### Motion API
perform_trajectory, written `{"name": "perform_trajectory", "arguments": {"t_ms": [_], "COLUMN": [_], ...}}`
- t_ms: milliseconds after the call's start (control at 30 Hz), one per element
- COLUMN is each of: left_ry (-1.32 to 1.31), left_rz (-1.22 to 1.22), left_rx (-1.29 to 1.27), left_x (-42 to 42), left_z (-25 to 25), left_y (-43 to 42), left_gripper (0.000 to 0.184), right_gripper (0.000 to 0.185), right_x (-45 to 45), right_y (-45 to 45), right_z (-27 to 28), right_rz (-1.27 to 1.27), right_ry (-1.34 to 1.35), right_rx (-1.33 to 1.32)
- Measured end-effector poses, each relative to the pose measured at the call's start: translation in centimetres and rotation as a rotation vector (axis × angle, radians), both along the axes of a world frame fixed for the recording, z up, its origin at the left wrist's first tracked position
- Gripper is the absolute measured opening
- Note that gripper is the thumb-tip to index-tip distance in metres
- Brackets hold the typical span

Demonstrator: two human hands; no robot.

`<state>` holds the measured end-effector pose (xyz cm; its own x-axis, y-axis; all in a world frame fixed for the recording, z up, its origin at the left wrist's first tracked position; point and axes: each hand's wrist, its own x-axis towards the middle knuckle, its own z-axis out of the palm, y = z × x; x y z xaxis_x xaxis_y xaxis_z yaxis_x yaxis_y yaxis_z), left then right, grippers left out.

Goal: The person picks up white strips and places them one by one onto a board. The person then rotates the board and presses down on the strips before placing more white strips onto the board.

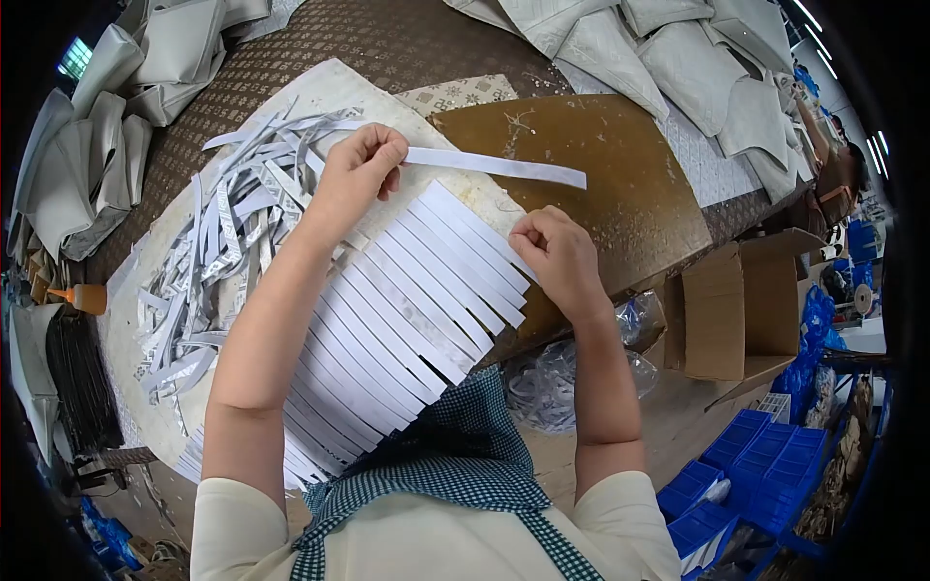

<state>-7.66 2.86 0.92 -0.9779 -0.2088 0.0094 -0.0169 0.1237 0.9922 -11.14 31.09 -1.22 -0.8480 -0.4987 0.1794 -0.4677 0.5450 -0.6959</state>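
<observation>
A white strip point(494, 167) stretches rightward from my left hand point(360, 172), which pinches its left end between thumb and fingers. My right hand point(562, 257) is closed, fingertips pressed together beside the upper right end of a row of white strips point(387, 320). Whether anything thin sits in that pinch is hidden. The strips in the row lie side by side, slanting down to the right, with narrow gaps between some of them. Left of my left forearm is a tangled heap of loose white strips point(218, 242), several with grey print.
Under the strips lies a pale board point(334, 87), with a worn brown board point(601, 165) to its right. Folded whitish pieces point(668, 68) are piled at the back. An open cardboard box point(717, 310) and blue bins point(756, 465) stand at right. An orange bottle point(87, 298) is at left.
</observation>
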Motion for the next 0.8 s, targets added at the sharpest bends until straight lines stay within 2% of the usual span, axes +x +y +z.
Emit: {"name": "perform_trajectory", "arguments": {"t_ms": [100, 500, 600, 700, 800], "left_ry": [-0.021, -0.022, -0.006, 0.015, 0.023], "left_rz": [0.023, 0.039, 0.046, 0.066, 0.086], "left_rx": [0.038, 0.093, 0.096, 0.1, 0.106], "left_x": [0.8, 3.2, 3.6, 4.1, 4.5], "left_z": [-0.2, -0.5, -0.5, -0.6, -0.7], "left_y": [0.0, -1.0, -1.4, -1.7, -2.1], "left_gripper": [0.02, 0.018, 0.018, 0.02, 0.021], "right_gripper": [0.009, 0.008, 0.008, 0.006, 0.005], "right_x": [-0.1, -0.1, -0.3, -0.4, -1.4], "right_y": [0.2, -0.7, -0.7, -0.7, 0.2], "right_z": [0.1, -0.7, -0.6, -0.9, -1.0], "right_rz": [0.026, 0.128, 0.155, 0.15, 0.138], "right_ry": [0.012, 0.438, 0.421, 0.411, 0.381], "right_rx": [0.037, 0.423, 0.472, 0.46, 0.231]}}
